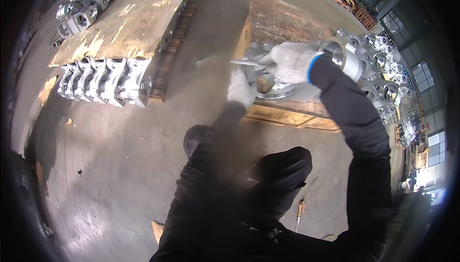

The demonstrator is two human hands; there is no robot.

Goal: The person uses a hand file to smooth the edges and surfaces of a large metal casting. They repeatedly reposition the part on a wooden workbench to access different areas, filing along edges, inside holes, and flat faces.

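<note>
- Two gloved hands met over a worn brown wooden worktop [292, 22]; I followed them remotely through the head camera.
- My right hand [293, 63], in a white knitted glove with a blue cuff, had its grip clamped on a slim, pale grey tool [245, 62] that pointed left.
- My left hand [241, 89], in a similar white glove, was at the left side of a round, flanged silver metal part [282, 92]. Its fingers were partly hidden, so I could not tell whether that grip was clamped on the part or merely against it.
- That part lay near the front edge of the worktop, below the right hand.
- I judged the part heavy and rigid, perhaps slick on its smooth faces; its outer rim seemed the best place to take hold, with palms well under it.
- The tool looked light and stiff to me, best held at its thicker end, inside the right fist.
- A broad silver metal ring [353, 65] was just beside the right wrist, with a heap of silver castings [383, 61] beyond.
- Pale lettering showed on the black clothing [273, 243], turned round and only partly visible; I made out no label on the part or tool.
</note>
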